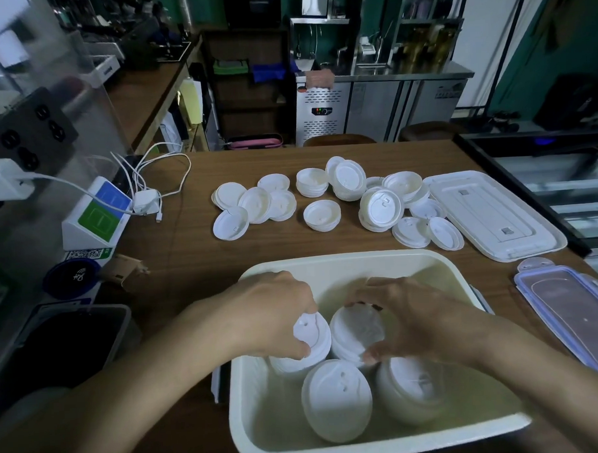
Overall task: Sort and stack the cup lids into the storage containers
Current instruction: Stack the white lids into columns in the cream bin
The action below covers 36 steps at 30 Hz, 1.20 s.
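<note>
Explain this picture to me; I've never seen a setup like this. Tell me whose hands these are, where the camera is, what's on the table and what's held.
No machine here: a person works bare-handed, and one camera worn on their head looks down. The left hand grips one stack of cup lids and the right hand grips a neighbouring stack, both inside the cream storage container. More lids lie loose on the wooden table, beside a flat white cover.

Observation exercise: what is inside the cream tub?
Four stacks of white lids in the tub. The left hand holds one, the right hand another; beneath the hands is hidden.
</note>
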Each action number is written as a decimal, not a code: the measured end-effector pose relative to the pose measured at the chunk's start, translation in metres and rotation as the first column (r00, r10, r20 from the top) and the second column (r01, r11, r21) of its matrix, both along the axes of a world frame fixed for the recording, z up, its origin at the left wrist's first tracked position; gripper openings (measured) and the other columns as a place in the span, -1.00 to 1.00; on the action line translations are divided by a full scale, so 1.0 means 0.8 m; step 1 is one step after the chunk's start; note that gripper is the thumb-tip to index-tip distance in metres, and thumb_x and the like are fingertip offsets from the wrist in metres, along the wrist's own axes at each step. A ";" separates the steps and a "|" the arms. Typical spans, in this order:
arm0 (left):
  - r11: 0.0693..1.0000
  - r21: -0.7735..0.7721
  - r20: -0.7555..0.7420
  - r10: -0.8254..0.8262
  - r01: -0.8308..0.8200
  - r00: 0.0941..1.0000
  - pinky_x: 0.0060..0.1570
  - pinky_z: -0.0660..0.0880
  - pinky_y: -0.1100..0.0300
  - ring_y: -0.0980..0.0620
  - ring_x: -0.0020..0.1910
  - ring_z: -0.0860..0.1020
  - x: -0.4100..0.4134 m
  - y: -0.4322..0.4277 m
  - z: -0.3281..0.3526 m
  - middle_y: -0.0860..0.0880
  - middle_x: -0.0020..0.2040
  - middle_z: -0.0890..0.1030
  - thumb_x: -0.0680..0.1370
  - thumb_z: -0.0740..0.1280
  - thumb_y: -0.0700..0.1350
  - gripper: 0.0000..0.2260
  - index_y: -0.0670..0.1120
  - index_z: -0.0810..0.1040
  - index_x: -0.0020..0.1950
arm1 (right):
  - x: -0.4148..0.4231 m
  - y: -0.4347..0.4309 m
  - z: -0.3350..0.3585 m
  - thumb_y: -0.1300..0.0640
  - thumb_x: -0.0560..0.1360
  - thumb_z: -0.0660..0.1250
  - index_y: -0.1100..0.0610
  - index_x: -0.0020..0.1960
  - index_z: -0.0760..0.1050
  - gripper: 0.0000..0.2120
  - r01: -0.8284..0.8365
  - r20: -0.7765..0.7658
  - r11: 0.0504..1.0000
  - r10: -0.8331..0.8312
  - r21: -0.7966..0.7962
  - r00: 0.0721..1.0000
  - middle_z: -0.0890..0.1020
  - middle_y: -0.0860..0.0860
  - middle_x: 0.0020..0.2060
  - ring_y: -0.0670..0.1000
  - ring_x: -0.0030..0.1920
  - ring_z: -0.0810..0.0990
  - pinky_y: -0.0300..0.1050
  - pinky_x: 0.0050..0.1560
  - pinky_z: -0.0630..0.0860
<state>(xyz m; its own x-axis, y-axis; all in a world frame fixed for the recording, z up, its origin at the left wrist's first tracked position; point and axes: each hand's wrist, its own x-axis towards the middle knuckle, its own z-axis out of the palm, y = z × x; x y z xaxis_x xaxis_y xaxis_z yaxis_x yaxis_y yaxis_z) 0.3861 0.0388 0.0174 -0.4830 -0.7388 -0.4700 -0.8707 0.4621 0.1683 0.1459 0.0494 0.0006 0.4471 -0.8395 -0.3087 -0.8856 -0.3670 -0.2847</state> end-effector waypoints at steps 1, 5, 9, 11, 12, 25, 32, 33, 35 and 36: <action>1.000 0.005 -0.002 -0.002 0.002 1.000 0.10 0.50 0.09 -0.02 0.20 0.48 -0.001 0.000 0.000 0.09 0.08 0.54 0.52 0.44 0.14 -0.64 0.07 0.58 0.27 | 0.002 0.000 0.001 -0.23 0.32 0.59 -0.21 0.37 0.44 -0.33 0.003 -0.009 1.000 -0.003 0.002 1.000 0.41 -0.37 0.09 -0.21 0.09 0.44 -0.36 -0.06 0.29; 1.000 -0.008 -0.013 -0.016 0.016 1.000 0.30 0.48 -0.01 -0.08 0.35 0.47 -0.005 0.001 -0.005 -0.01 0.33 0.52 0.55 0.48 0.15 -0.49 0.02 0.52 0.44 | 0.006 0.002 0.000 -0.23 0.33 0.59 -0.21 0.38 0.43 -0.32 0.019 -0.029 1.000 -0.018 0.008 0.999 0.36 -0.34 0.03 -0.21 0.03 0.40 -0.29 -0.04 0.33; 0.997 -0.040 -0.030 -0.060 0.058 0.998 0.24 0.46 0.10 -0.02 0.33 0.47 0.000 0.000 -0.008 0.10 0.24 0.55 0.54 0.47 0.19 -0.51 0.03 0.53 0.41 | 0.006 0.012 0.001 -0.32 0.32 0.55 -0.21 0.40 0.40 -0.29 0.049 -0.067 0.998 -0.050 -0.029 0.996 0.35 -0.31 0.02 -0.14 0.07 0.49 -0.29 -0.12 0.31; 0.996 -0.056 -0.029 -0.077 0.075 0.997 0.02 0.39 0.18 0.02 0.19 0.46 0.003 0.000 -0.005 0.19 -0.02 0.46 0.53 0.46 0.21 -0.64 0.05 0.53 0.20 | 0.007 0.016 0.002 -0.35 0.33 0.52 -0.21 0.41 0.38 -0.28 0.056 -0.084 0.998 -0.060 -0.042 0.995 0.39 -0.29 0.08 -0.10 0.14 0.52 -0.22 -0.04 0.32; 0.995 -0.065 -0.027 -0.080 0.078 0.996 -0.05 0.37 0.19 0.05 0.11 0.43 0.004 0.001 -0.003 0.19 -0.10 0.39 0.53 0.46 0.21 -0.70 0.06 0.47 0.07 | 0.007 0.017 0.004 -0.36 0.34 0.50 -0.20 0.41 0.37 -0.28 0.059 -0.087 0.997 -0.062 -0.044 0.994 0.42 -0.28 0.14 -0.09 0.17 0.53 -0.19 -0.02 0.33; 0.983 -0.150 -0.643 -0.018 -0.103 0.766 -0.10 0.54 0.30 0.13 -0.08 0.64 0.021 -0.058 0.042 0.16 -0.10 0.68 0.50 0.51 0.18 -0.76 0.11 0.72 0.09 | 0.000 -0.032 0.070 -0.17 0.40 0.58 -0.08 0.07 0.60 -0.67 0.088 0.311 0.966 -0.009 -0.243 0.950 0.61 -0.19 -0.18 -0.16 -0.11 0.59 -0.31 -0.19 0.49; 0.944 -0.114 -0.688 0.149 -0.309 0.710 0.01 0.61 0.27 0.21 -0.10 0.66 0.025 -0.161 -0.022 0.10 -0.06 0.70 0.51 0.56 0.06 -0.77 0.05 0.71 0.12 | -0.008 -0.140 0.037 0.04 0.42 0.57 -0.10 0.12 0.60 -0.70 0.137 0.337 0.957 -0.045 -0.256 0.941 0.67 -0.12 -0.13 -0.10 -0.11 0.63 -0.09 -0.04 0.57; 0.944 -0.104 -0.669 0.167 -0.314 0.725 0.07 0.63 0.20 0.23 -0.05 0.66 0.023 -0.174 -0.033 0.11 0.00 0.69 0.49 0.57 0.08 -0.71 0.07 0.69 0.17 | -0.009 -0.155 0.032 0.05 0.42 0.57 -0.09 0.15 0.59 -0.66 0.141 0.320 0.957 -0.055 -0.253 0.946 0.67 -0.12 -0.12 -0.11 -0.09 0.63 -0.11 -0.01 0.56; 0.945 -0.095 -0.641 0.182 -0.312 0.746 0.15 0.62 0.10 0.21 0.07 0.63 0.013 -0.195 -0.052 0.12 0.11 0.65 0.48 0.57 0.12 -0.60 0.09 0.62 0.27 | -0.008 -0.184 0.023 0.03 0.40 0.59 -0.06 0.23 0.56 -0.56 0.143 0.292 0.961 -0.070 -0.236 0.954 0.66 -0.14 -0.09 -0.11 -0.07 0.63 -0.11 0.05 0.57; 0.947 -0.103 -0.640 0.171 -0.304 0.749 0.18 0.61 0.08 0.20 0.12 0.61 0.006 -0.205 -0.059 0.12 0.16 0.63 0.47 0.57 0.13 -0.55 0.09 0.59 0.31 | -0.008 -0.198 0.016 0.01 0.39 0.60 -0.04 0.28 0.54 -0.50 0.150 0.271 0.965 -0.089 -0.215 0.959 0.65 -0.15 -0.06 -0.10 -0.04 0.62 -0.12 0.07 0.57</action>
